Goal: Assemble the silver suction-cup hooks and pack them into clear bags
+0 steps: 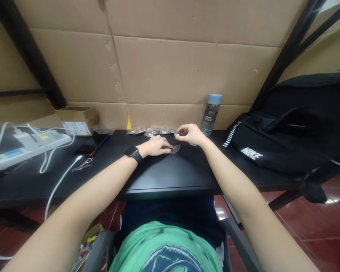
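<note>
My left hand (155, 146), with a black watch on the wrist, lies flat on the black table (164, 173) and presses on a small clear plastic bag (175, 149). My right hand (190, 134) hovers just beyond it, pinching a small clear piece with a red part (179, 133) between the fingertips. A row of several small clear bags (150, 131) lies along the back of the table, just past both hands.
A water bottle with a blue cap (211, 114) stands to the right of my right hand. A black bag (289, 132) fills the right side. On the left lie a white power strip (28, 144) with cables, a cardboard box (77, 119) and a pen (99, 146).
</note>
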Demonstrator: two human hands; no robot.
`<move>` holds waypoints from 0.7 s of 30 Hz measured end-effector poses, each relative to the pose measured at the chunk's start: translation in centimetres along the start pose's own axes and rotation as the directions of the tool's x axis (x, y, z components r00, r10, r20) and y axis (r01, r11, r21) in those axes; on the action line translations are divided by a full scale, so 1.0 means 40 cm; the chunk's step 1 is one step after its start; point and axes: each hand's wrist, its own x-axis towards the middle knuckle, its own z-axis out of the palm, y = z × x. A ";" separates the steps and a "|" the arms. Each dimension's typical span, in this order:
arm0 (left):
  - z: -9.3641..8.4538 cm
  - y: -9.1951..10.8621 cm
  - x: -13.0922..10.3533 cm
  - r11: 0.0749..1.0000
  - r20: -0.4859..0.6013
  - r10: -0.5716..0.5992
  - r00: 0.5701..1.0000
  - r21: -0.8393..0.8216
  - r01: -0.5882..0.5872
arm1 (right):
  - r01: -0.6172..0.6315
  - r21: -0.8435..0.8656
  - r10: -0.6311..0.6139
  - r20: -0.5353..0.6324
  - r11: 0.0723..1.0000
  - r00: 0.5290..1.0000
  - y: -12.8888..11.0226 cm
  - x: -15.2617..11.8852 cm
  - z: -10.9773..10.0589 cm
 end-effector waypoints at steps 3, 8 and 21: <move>-0.002 0.009 -0.004 0.997 0.011 -0.051 0.999 0.056 0.051 | -0.001 0.001 0.000 0.088 1.000 0.996 0.001 -0.002 0.003; 0.004 0.013 -0.008 0.986 0.011 -0.112 0.994 0.125 0.110 | 0.014 -0.021 -0.009 0.226 1.000 0.974 0.000 -0.004 0.013; 0.013 0.006 0.001 0.978 -0.023 -0.152 0.988 0.139 0.154 | 0.085 -0.090 -0.042 0.401 0.992 0.915 -0.037 -0.008 0.048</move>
